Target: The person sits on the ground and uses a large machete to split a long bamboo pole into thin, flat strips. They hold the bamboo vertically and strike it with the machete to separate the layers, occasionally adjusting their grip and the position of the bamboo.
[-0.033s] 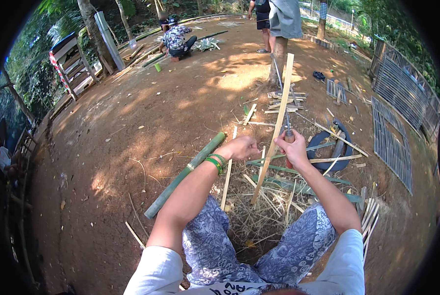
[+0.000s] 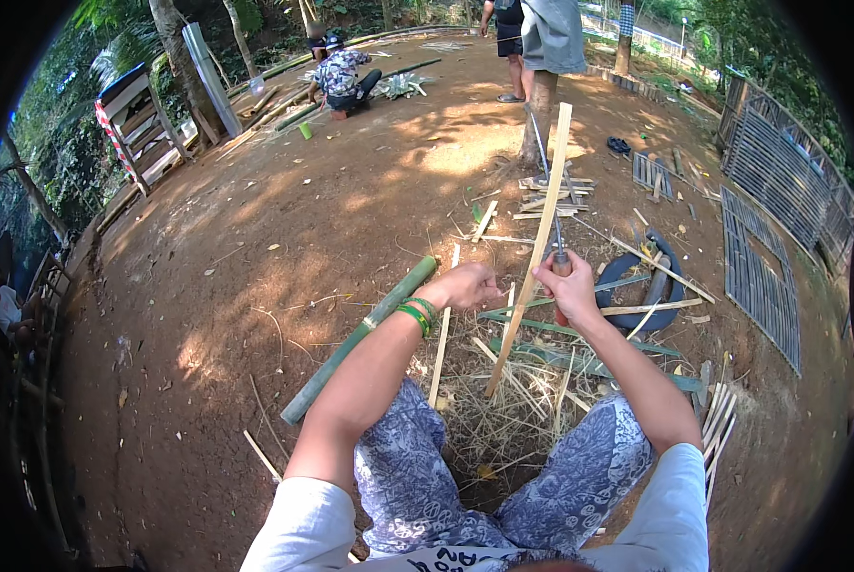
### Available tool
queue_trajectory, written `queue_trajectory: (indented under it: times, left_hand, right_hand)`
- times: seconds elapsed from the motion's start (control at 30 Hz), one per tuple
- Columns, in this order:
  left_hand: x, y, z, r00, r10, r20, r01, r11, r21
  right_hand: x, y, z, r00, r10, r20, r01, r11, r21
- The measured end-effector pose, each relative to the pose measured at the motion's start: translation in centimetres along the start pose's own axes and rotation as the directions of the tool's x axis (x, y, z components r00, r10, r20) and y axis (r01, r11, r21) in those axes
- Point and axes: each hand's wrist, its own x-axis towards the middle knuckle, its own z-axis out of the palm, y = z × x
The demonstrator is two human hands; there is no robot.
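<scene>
My right hand point(image 2: 568, 286) is closed around the wooden handle of a long, thin-bladed knife point(image 2: 547, 172), its blade pointing up and away. A pale bamboo strip point(image 2: 553, 181) stands nearly upright beside the blade, touching that hand's thumb and fingertips. Its lower end reaches toward the shavings point(image 2: 503, 419) between my knees. To its left, my left hand point(image 2: 467, 286) is closed with curled fingers, apart from the strip; anything inside them is hidden. Green bands circle that wrist. Under my left forearm lies a green bamboo pole point(image 2: 327, 378).
Cut bamboo slats point(image 2: 553, 198) lie by a tree trunk point(image 2: 539, 119) ahead. A dark tyre-like ring point(image 2: 677, 276) lies to the right, near a bamboo panel point(image 2: 759, 276). One person point(image 2: 341, 76) crouches far off beside long poles; another point(image 2: 513, 48) stands near the tree.
</scene>
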Motion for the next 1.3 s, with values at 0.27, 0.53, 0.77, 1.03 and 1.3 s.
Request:
queue_trajectory:
  times: [0.27, 0.53, 0.77, 1.03, 1.3]
  left_hand:
    - [-0.5, -0.8, -0.3, 0.98, -0.153, 0.125, 0.167, 0.98, -0.105]
    - [-1.0, -1.2, -0.7, 0.969, -0.194, 0.152, 0.215, 0.968, -0.13]
    - [-0.9, -0.8, -0.7, 0.962, -0.22, 0.16, 0.236, 0.968, -0.09]
    - [-1.2, -5.8, -0.8, 0.885, -0.436, 0.165, 0.404, 0.894, 0.194]
    - [-1.0, -2.2, -1.7, 0.888, -0.203, -0.413, 0.18, 0.979, -0.094]
  right_hand:
    - [-0.2, -0.6, -0.1, 0.999, -0.018, -0.034, 0.019, 1.0, 0.015]
    - [-0.5, -1.2, -0.1, 0.999, -0.034, -0.026, 0.036, 0.996, 0.083]
    - [-0.9, -1.9, -0.2, 0.998, -0.034, -0.045, 0.039, 0.993, 0.111]
    - [-0.7, -3.3, -2.1, 0.992, -0.075, -0.105, 0.082, 0.995, 0.06]
    - [-0.8, -2.1, -3.0, 0.994, -0.066, -0.089, 0.07, 0.997, 0.042]
